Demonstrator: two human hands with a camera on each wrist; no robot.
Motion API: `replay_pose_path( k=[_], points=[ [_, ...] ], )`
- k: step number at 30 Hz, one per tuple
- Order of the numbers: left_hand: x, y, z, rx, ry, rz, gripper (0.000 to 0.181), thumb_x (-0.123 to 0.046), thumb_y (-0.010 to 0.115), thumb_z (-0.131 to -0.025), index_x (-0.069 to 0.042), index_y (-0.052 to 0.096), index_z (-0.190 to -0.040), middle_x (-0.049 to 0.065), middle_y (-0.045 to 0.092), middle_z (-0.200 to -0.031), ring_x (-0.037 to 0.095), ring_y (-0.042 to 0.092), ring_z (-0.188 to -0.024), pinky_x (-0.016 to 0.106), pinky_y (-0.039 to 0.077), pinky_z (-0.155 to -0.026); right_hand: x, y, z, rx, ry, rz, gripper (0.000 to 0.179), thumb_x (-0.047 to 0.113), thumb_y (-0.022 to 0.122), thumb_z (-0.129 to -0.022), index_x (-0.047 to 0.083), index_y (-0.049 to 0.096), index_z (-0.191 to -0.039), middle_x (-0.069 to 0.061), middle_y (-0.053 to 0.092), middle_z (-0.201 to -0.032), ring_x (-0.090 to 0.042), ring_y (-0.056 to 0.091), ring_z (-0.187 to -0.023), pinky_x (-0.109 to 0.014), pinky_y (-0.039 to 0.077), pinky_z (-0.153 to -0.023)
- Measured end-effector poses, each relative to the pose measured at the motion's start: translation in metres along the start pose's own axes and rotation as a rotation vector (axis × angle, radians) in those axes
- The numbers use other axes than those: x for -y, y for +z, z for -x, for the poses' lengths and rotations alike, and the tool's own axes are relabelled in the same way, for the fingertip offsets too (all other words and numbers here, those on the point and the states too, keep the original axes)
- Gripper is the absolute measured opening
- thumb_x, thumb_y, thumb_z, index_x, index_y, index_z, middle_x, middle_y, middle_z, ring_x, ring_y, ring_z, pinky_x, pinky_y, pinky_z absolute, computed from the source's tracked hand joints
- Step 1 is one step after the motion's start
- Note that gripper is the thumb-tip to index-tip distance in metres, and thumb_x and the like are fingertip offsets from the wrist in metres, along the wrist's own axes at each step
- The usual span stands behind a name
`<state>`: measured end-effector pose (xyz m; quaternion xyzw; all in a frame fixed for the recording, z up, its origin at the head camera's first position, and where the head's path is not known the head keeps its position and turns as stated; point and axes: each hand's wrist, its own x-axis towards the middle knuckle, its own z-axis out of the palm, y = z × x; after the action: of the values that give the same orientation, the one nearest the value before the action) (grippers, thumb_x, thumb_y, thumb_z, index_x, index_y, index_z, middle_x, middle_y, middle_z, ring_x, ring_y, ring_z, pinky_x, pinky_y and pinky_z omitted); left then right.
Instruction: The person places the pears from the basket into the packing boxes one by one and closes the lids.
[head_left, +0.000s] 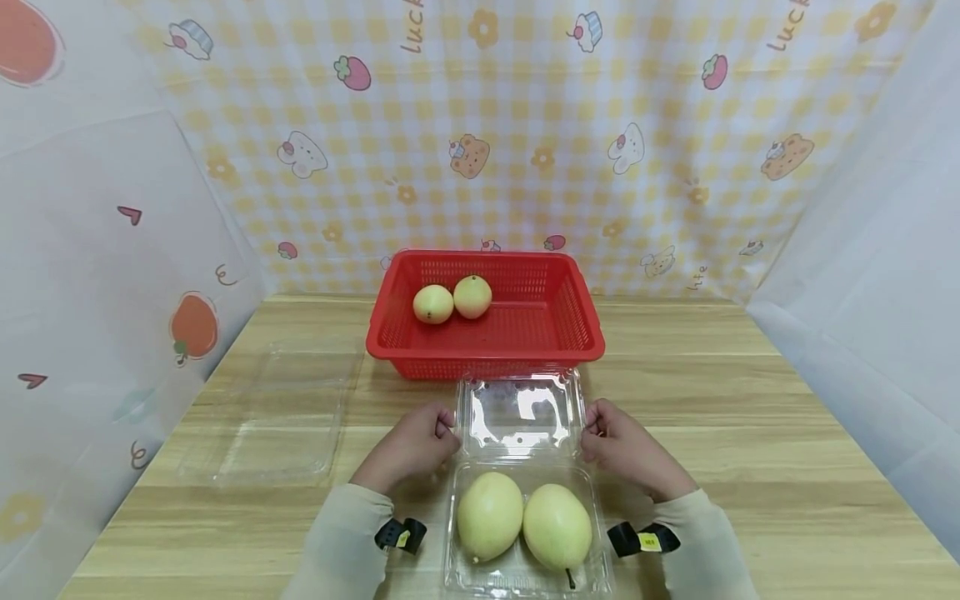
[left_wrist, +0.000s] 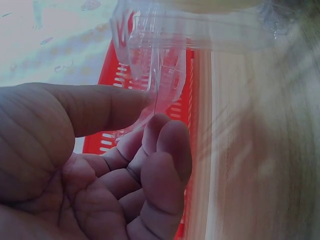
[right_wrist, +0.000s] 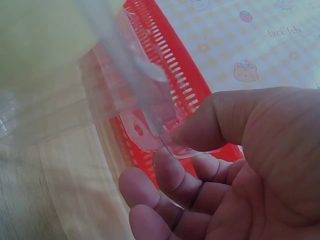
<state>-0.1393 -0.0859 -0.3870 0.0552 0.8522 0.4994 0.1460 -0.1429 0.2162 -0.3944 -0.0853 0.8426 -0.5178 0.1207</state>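
Two pale yellow pears (head_left: 490,517) lie side by side in the base of a clear plastic clamshell box (head_left: 517,583) at the near edge. Its hinged lid (head_left: 519,417) stands raised on the far side, close to the red basket. My left hand (head_left: 415,448) pinches the lid's left edge between thumb and fingertips, as the left wrist view also shows. At the opposite edge, my right hand (head_left: 626,446) pinches the lid the same way; in the right wrist view its thumb and forefinger (right_wrist: 170,170) meet on the thin plastic.
Behind the lid stands a red slotted basket (head_left: 487,367) with two more pears (head_left: 433,305) at its left. A second clear plastic box (head_left: 277,433) lies opened on the wooden table (head_left: 712,400) to the left. A patterned cloth (head_left: 525,108) hangs at the back.
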Motion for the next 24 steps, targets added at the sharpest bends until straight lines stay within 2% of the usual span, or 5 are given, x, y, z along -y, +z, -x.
replay_pose_path(
  k=[16,24],
  points=[
    [-0.0005,-0.0033,0.0026,0.027,0.009,-0.065,0.012,-0.003,0.063,-0.088,-0.004,0.052,-0.092,0.006,0.055,-0.074,0.017,0.052,-0.063,0.031,0.044,-0.057,0.0005,-0.0044,0.0015,0.049,-0.014,0.03,0.013,0.0,0.056,-0.093,0.003,0.044,-0.093,-0.008,0.052,-0.076,-0.022,0.059,-0.072,-0.028,0.048,-0.059],
    [-0.0022,-0.0049,0.0043,0.024,0.026,-0.09,0.013,-0.003,0.064,-0.088,-0.004,0.052,-0.09,0.005,0.054,-0.074,0.017,0.05,-0.064,0.03,0.042,-0.058,0.004,-0.0052,0.0036,0.081,-0.034,-0.008,0.014,0.0,0.057,-0.093,0.001,0.043,-0.095,-0.007,0.05,-0.076,-0.023,0.059,-0.073,-0.027,0.047,-0.058]
  ],
)
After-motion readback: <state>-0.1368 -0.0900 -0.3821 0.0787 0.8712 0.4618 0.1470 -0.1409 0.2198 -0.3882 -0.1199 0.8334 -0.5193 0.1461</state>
